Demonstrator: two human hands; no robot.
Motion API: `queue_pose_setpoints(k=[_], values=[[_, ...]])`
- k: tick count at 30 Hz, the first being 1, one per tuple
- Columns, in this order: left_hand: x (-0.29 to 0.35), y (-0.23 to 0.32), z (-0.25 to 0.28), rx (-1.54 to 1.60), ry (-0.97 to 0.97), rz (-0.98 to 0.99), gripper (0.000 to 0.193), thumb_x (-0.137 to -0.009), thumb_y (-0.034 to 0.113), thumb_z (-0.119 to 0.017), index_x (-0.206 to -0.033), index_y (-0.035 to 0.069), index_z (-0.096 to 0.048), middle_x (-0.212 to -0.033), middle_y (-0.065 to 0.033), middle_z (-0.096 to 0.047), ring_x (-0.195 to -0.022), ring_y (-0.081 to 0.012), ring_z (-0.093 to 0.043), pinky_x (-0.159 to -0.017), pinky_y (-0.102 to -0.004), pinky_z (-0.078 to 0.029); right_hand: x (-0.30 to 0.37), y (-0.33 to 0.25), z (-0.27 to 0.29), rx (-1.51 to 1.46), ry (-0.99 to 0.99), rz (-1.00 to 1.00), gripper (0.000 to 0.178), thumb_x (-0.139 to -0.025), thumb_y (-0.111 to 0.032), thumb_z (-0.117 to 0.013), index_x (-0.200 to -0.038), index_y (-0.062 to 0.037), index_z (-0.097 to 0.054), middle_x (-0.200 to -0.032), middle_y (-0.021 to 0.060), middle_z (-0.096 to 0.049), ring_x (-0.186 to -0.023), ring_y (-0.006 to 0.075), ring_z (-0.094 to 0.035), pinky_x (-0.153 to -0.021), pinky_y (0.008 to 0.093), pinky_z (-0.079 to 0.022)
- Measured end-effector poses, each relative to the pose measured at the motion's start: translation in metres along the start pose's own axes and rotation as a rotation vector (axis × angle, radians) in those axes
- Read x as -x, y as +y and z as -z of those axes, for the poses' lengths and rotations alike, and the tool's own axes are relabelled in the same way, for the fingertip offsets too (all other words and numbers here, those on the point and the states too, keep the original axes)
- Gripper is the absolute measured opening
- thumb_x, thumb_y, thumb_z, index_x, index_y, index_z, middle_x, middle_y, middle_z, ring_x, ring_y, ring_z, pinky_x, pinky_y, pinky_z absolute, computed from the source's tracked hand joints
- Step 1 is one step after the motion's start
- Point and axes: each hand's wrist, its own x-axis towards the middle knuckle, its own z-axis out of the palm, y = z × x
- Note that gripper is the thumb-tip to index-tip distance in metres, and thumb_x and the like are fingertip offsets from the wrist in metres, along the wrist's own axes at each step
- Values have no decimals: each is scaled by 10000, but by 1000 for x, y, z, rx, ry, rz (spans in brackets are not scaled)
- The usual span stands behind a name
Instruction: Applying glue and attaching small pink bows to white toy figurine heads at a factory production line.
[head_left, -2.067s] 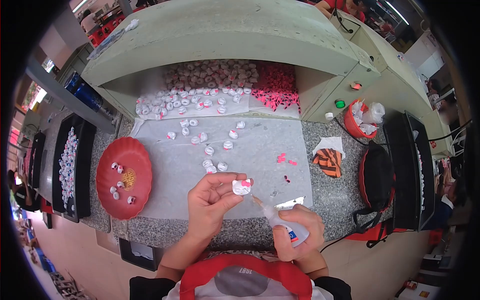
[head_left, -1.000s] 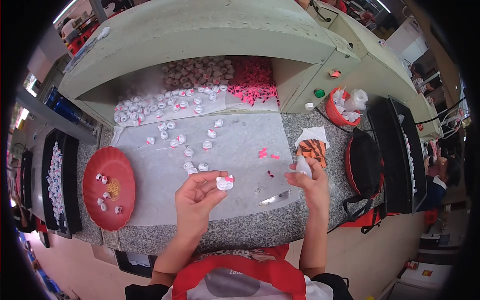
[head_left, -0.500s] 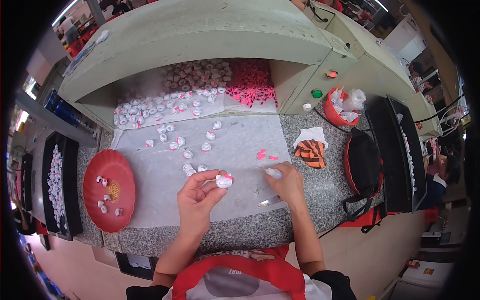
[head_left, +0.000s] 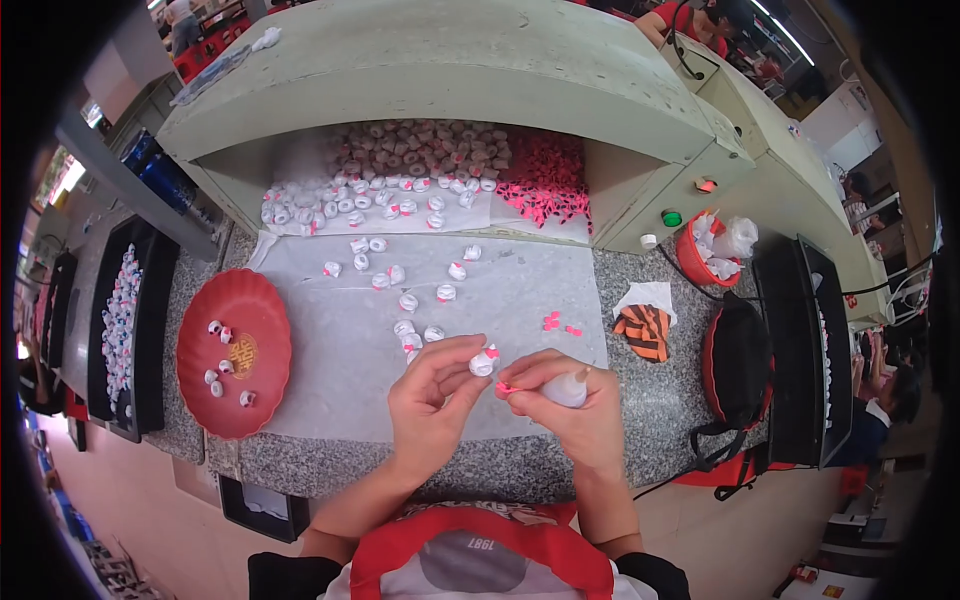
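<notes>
My left hand (head_left: 432, 405) pinches a small white figure head (head_left: 483, 364) with a pink spot between thumb and fingertips. Just to its right, my right hand (head_left: 592, 432) grips a little pink piece (head_left: 504, 389) at the fingertips. A small translucent squeeze bottle (head_left: 566, 391) is tucked in the same hand, its narrow tip pointing up and right. Fingertips of both hands are close together, with a slim gap between the head and the pink piece. Beyond my right hand, several pink pieces (head_left: 551, 321) lie on the white sheet (head_left: 350, 400). Similar white heads (head_left: 408, 302) are scattered to the left.
A red scalloped plate (head_left: 270, 400) with several small heads stands at left, beside a filled black tray (head_left: 150, 340). Ahead, a pale green hooded cabinet (head_left: 440, 95) shelters piles of white and pink pieces. Striped cloth (head_left: 642, 331), red basket (head_left: 690, 268) and black bag (head_left: 735, 355) sit at right.
My right hand has come up from the sheet toward my left hand and now holds a pink piece along with the bottle. The view has shifted, and the white head has turned.
</notes>
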Motion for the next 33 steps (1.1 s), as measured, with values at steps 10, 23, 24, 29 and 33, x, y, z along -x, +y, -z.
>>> queue_pose_setpoints(k=[10,23,24,29,33], values=[[1,4,0,3,-57,-54,258,-754,-144,-518,-995,-51,-525,-1106,-158,-498,-1011,-210,-531,-835,-289,-482,0,13,-7,1,144,-35,128,-649,45,-681,-744,-6,-610,-726,51,-589,-598,84,-536,-466,183,-392],[-2,12,5,94,-164,3,269,-762,-109,-543,-1024,-49,-549,-1085,-163,-510,-997,-216,-530,-847,-302,-469,3,13,-8,140,136,40,201,-655,34,-696,-835,-7,-618,-715,13,-548,-650,64,-503,-555,177,-389],[-2,12,3,99,-160,24,260,-769,-105,-537,-1024,-53,-548,-1080,-163,-512,-995,-210,-529,-850,-300,-462,3,14,-7,159,132,74,212,-655,39,-695,-850,-4,-622,-722,19,-551,-661,68,-505,-571,183,-393],[-1,13,3,77,-127,53,250,-781,-96,-530,-1027,-57,-546,-1063,-158,-523,-982,-197,-534,-830,-281,-461,2,17,-7,255,129,164,200,-651,53,-692,-831,-3,-627,-732,41,-565,-662,84,-519,-571,200,-408],[-3,11,4,110,-120,87,255,-780,-90,-537,-1033,-60,-543,-1030,-146,-544,-941,-188,-556,-818,-271,-460,2,18,-4,293,128,226,163,-663,75,-666,-801,-2,-626,-731,51,-573,-662,93,-527,-568,204,-413]])
